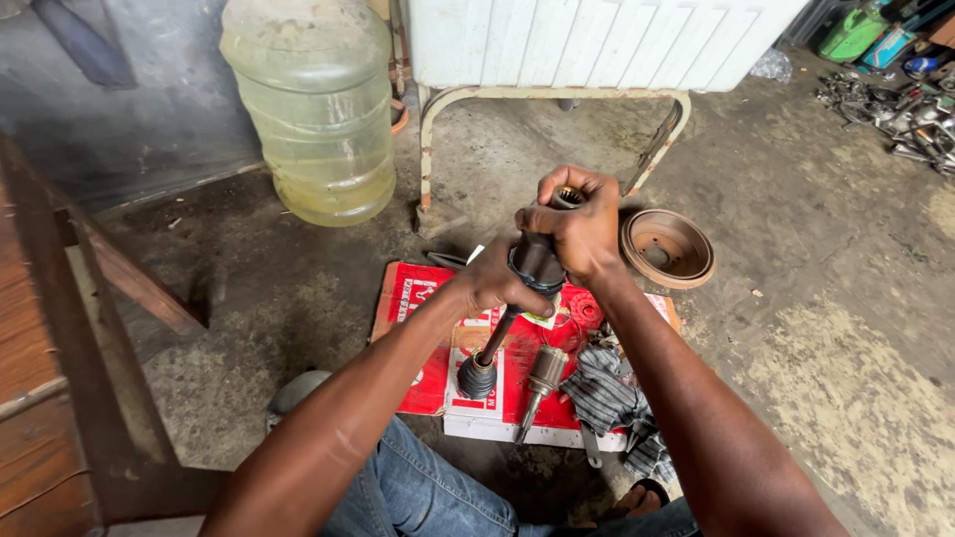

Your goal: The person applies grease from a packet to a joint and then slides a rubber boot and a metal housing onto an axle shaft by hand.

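I hold a car drive shaft (497, 333) upright over a red cardboard sheet (418, 298). My right hand (575, 224) is closed around its metal joint end at the top. My left hand (494, 283) grips the black rubber boot (537, 264) just below. The shaft's lower end has a smaller black boot (477, 378) resting on the cardboard. A loose metal joint piece (542, 376) lies beside it, next to a striped grey rag (607, 393).
A rusty brake drum (667, 247) lies on the concrete floor at the right. A large clear water jug (313, 109) stands at the back left, a white metal-framed panel (587, 40) behind. Wooden furniture (60, 348) is at my left; scrap metal parts (895, 109) at far right.
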